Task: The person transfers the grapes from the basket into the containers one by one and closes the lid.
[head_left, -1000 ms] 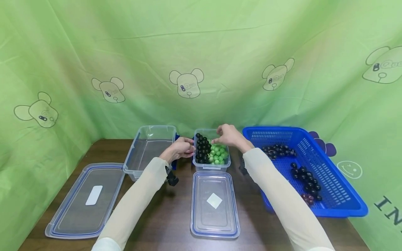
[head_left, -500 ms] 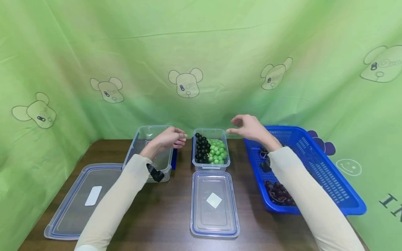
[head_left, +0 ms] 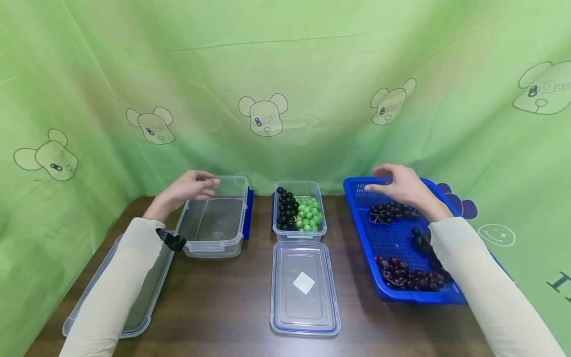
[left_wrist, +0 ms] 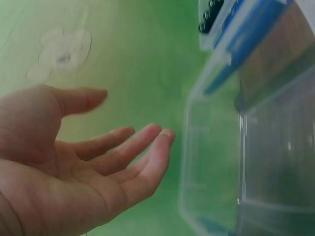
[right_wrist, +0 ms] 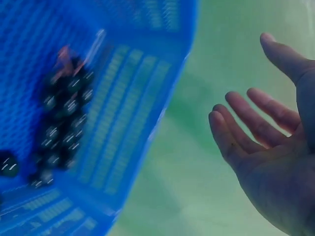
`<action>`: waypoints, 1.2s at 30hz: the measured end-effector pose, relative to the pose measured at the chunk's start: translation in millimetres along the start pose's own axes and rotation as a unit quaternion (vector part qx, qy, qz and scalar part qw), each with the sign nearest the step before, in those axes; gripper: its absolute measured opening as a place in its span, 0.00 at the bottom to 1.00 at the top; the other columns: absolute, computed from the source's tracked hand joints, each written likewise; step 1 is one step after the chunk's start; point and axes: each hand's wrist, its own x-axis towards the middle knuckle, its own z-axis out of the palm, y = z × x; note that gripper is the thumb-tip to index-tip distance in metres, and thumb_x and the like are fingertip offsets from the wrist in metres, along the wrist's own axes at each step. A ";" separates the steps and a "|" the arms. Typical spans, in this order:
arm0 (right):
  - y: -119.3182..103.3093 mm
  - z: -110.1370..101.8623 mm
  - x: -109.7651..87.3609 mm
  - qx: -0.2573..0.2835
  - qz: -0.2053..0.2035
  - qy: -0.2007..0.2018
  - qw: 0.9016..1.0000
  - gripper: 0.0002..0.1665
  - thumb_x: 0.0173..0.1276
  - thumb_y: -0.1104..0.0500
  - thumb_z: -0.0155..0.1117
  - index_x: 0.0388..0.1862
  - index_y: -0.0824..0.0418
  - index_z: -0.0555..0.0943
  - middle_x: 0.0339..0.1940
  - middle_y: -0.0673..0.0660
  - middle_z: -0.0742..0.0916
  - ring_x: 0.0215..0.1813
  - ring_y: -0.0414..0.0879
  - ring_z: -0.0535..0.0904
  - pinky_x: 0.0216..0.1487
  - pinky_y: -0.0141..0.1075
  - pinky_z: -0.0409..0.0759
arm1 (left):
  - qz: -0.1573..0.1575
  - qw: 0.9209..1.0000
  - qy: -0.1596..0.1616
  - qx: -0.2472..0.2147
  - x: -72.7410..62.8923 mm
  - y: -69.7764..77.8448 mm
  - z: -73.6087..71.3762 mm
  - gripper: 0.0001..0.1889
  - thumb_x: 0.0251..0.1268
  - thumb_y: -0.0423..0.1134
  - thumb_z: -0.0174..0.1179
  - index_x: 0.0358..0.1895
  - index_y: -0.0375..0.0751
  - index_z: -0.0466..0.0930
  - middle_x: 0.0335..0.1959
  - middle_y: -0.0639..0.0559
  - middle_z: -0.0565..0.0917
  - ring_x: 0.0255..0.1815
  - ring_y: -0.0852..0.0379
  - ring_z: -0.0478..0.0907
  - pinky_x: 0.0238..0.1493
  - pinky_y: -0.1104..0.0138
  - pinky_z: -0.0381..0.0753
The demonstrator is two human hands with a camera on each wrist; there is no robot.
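My left hand (head_left: 189, 187) hovers over the left part of a large clear container (head_left: 214, 220), fingers loosely bent and holding nothing. In the left wrist view the palm and fingers (left_wrist: 147, 162) lie beside the container's wall. Over the back of a blue basket (head_left: 363, 238) hangs my right hand (head_left: 401, 184), bare, its thumb apart from its fingers. Inside the basket lie black grape bunches (head_left: 392, 212) and a dark red grape bunch (head_left: 408, 275). A smaller clear container (head_left: 300, 237) at the centre holds black grapes (head_left: 287, 210) and green grapes (head_left: 309, 215) side by side.
A clear lid (head_left: 305, 312) with a blue seal lies in front of the small container. Another, larger lid (head_left: 149, 297) is at the left, partly under my left sleeve. A green curtain (head_left: 312, 148) hangs right behind the containers on the brown table (head_left: 223, 302).
Both hands have come away from the small container. The left has moved left over the large container, the right has moved right over the basket. The grapes in the small container stay put.
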 end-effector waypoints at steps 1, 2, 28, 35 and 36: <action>6.8 -0.3 -1.1 0.002 0.005 -0.001 1.000 0.47 0.72 0.36 0.70 0.74 0.67 0.72 0.72 0.73 0.79 0.69 0.71 0.77 0.67 0.66 0.76 | -0.001 1.000 0.003 -0.005 -1.6 -3.8 -5.0 0.33 0.85 0.48 0.52 0.80 0.29 0.59 0.74 0.29 0.72 0.71 0.35 0.77 0.72 0.54 0.79; 13.9 -0.4 -1.9 0.001 0.010 -0.005 1.000 0.48 0.71 0.35 0.70 0.75 0.67 0.71 0.72 0.73 0.78 0.70 0.71 0.76 0.68 0.67 0.75 | -0.002 1.000 0.005 -0.009 -2.9 -8.2 -10.0 0.34 0.84 0.50 0.52 0.81 0.30 0.58 0.74 0.29 0.72 0.72 0.35 0.76 0.72 0.54 0.79; 94.3 37.6 -12.0 -0.033 0.058 -0.117 0.991 0.57 0.62 0.39 0.80 0.81 0.63 0.65 0.80 0.79 0.65 0.78 0.82 0.57 0.71 0.77 0.64 | -0.072 0.989 0.042 -0.120 -11.9 -117.8 -46.9 0.40 0.83 0.54 0.54 0.84 0.32 0.51 0.75 0.35 0.73 0.52 0.68 0.84 0.71 0.62 0.80; 98.6 39.3 -5.7 -0.033 0.067 -0.139 0.987 0.58 0.61 0.40 0.81 0.82 0.59 0.64 0.81 0.80 0.61 0.78 0.83 0.56 0.70 0.78 0.65 | -0.081 0.982 0.012 -0.170 -9.3 -123.8 -51.5 0.41 0.82 0.54 0.55 0.82 0.30 0.53 0.42 0.70 0.87 0.46 0.70 0.86 0.62 0.68 0.85; 99.3 39.1 -4.9 -0.034 0.070 -0.142 0.987 0.58 0.61 0.40 0.81 0.82 0.59 0.64 0.81 0.81 0.61 0.78 0.83 0.55 0.70 0.78 0.65 | -0.081 0.980 0.010 -0.179 -8.5 -124.2 -51.4 0.39 0.82 0.54 0.55 0.82 0.30 0.55 0.42 0.70 0.87 0.47 0.69 0.86 0.61 0.69 0.86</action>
